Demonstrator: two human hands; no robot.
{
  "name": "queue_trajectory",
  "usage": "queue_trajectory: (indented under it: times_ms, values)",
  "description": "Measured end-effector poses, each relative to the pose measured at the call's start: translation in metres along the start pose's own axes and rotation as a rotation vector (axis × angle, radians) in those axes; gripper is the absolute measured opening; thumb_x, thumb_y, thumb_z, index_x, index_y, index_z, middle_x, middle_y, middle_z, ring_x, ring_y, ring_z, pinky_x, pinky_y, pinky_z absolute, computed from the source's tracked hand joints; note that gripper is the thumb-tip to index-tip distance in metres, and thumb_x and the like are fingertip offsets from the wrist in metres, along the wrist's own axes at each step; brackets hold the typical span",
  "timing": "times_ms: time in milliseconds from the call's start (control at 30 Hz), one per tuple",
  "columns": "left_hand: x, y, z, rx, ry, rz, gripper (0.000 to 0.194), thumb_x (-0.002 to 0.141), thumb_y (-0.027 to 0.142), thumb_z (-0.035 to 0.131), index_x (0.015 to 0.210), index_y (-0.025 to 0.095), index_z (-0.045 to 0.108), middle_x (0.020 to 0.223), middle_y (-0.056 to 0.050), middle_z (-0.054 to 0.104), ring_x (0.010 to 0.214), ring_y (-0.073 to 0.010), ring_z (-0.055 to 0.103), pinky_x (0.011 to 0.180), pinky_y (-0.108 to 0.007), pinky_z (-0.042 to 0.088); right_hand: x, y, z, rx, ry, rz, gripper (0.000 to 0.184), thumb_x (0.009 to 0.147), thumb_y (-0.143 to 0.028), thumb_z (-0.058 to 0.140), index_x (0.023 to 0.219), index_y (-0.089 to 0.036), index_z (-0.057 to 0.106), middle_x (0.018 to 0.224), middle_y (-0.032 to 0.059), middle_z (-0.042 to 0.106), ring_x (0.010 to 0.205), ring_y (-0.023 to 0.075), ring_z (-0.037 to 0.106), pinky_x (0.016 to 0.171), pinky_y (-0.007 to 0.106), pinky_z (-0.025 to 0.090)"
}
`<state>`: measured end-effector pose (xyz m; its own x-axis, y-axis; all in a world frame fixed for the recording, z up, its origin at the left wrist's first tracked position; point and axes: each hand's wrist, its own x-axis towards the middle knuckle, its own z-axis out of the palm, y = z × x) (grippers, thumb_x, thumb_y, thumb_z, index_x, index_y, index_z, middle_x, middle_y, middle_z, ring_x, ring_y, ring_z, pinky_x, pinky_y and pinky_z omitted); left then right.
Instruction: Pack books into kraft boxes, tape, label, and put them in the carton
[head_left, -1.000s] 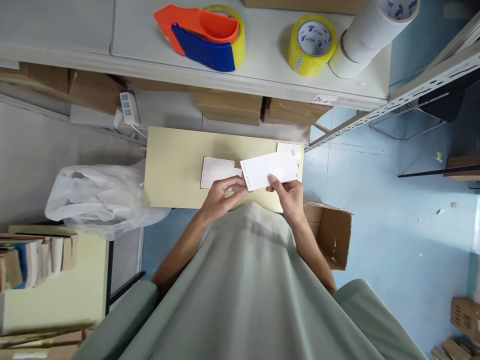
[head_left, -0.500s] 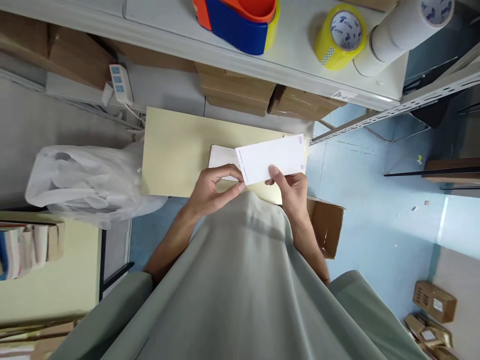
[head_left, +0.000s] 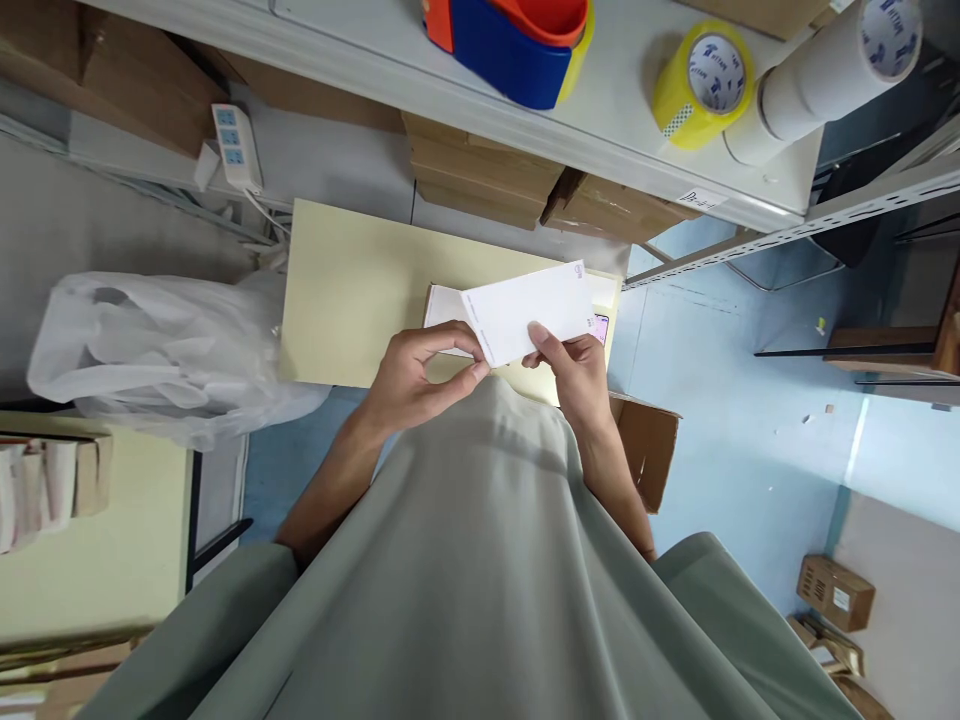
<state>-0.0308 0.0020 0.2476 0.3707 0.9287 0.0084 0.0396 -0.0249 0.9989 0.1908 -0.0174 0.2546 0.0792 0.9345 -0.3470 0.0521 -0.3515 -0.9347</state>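
Note:
A white printed card or label sheet [head_left: 525, 300] is tilted above the pale yellow table [head_left: 352, 270]. My right hand [head_left: 574, 370] pinches its lower right part, thumb on top. At the sheet's lower left corner, the thumb and fingertips of my left hand [head_left: 427, 375] come together on the edge. Behind the sheet lies another white flat piece [head_left: 444, 305] with a brown edge, partly covered. A phone with a lit pinkish screen [head_left: 601, 327] shows beside my right hand, mostly hidden.
On the shelf [head_left: 600, 130] above are an orange-and-blue tape dispenser [head_left: 510, 50], a yellow tape roll [head_left: 701, 85] and white rolls [head_left: 817, 80]. A white plastic bag [head_left: 165, 350] hangs left of the table. An open cardboard box [head_left: 649, 450] stands at right; a power strip [head_left: 238, 150] is behind.
The view has shifted, so the shelf items sit farther right. Both hands keep hold of the sheet, which has turned slightly. The phone's screen shows now beside my right hand.

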Motion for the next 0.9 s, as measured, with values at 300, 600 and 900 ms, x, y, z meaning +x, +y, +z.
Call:
queue_trajectory:
  times_ms: [300,600,900]
  values:
    - [-0.003,0.004,-0.001,0.080,0.060,0.063,0.021,0.101,0.043,0.076,0.092,0.025,0.079,0.093,-0.003,0.082,0.087,-0.0213,0.077,0.083,-0.037,0.061,0.005,0.009,0.004,-0.333,-0.155,0.076,0.062,0.091,-0.083,0.074,0.079,-0.023,0.074,0.078,0.0043,0.077,0.067,0.0191,0.071,0.065,0.031,0.056]
    - [-0.003,0.011,0.001,0.189,0.034,0.108,0.016,0.102,0.035,0.073,0.091,0.024,0.076,0.088,-0.002,0.079,0.079,-0.0180,0.073,0.077,-0.033,0.059,-0.032,-0.021,0.003,-0.320,-0.105,-0.314,0.023,0.104,-0.049,0.075,0.102,-0.027,0.081,0.090,0.0013,0.076,0.069,0.0147,0.067,0.068,0.032,0.061]
    - [-0.009,0.010,-0.001,0.204,-0.015,0.059,0.013,0.100,0.033,0.072,0.090,0.025,0.074,0.088,-0.002,0.078,0.079,-0.0190,0.073,0.078,-0.034,0.060,-0.026,-0.016,0.014,-0.380,-0.151,-0.355,0.015,0.104,-0.033,0.067,0.097,-0.026,0.078,0.089,0.0014,0.076,0.074,0.0156,0.068,0.068,0.032,0.059]
